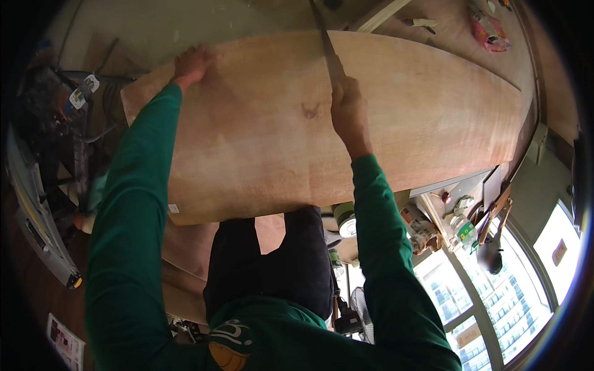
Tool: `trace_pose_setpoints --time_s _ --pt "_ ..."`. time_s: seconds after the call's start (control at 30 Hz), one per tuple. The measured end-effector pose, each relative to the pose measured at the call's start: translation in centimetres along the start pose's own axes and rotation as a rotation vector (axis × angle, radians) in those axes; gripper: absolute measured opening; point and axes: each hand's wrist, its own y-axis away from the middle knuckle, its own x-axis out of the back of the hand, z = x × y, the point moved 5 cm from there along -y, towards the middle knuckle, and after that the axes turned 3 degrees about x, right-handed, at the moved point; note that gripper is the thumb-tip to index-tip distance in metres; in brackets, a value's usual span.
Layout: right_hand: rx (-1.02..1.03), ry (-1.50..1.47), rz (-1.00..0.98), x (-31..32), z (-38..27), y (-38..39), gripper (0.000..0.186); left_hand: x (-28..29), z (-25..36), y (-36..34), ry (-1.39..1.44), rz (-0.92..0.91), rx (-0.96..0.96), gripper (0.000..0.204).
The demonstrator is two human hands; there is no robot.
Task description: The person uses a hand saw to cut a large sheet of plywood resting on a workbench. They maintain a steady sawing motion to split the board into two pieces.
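A large sheet of light brown plywood (260,142) lies in front of my legs and spans most of the view. My right hand (350,120) is closed around the near end of a handsaw (328,49), right of the board's middle. The saw's dark, tapering blade points away from me and crosses the sheet's far edge; how deep it sits in the wood cannot be made out. My left hand (194,63) lies on the board near its far left edge, fingers stretched out, holding nothing.
A wooden strip (385,13) and a pink plastic bag (490,31) lie beyond the board. Dark equipment with cables (74,117) and a long metal piece (40,216) stand at left. A round can (346,219), a plastic bottle (463,229) and windows (495,303) are at lower right.
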Motion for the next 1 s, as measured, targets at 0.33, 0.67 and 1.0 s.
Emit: trace_pose_setpoints --time_s 0.33,0.67,1.0 --pt "-0.211 0.052 -0.154 12.8 -6.4 18.4 0.036 0.9 -0.2 1.7 -0.027 -0.013 0.045 0.085" --pt "0.043 0.027 -0.063 2.6 -0.7 5.2 0.028 1.0 -0.4 0.6 -0.011 -0.023 0.04 0.087" --pt "-0.08 0.048 -0.127 6.2 -2.4 10.1 0.025 0.3 -0.9 1.7 -0.032 0.094 0.04 0.085"
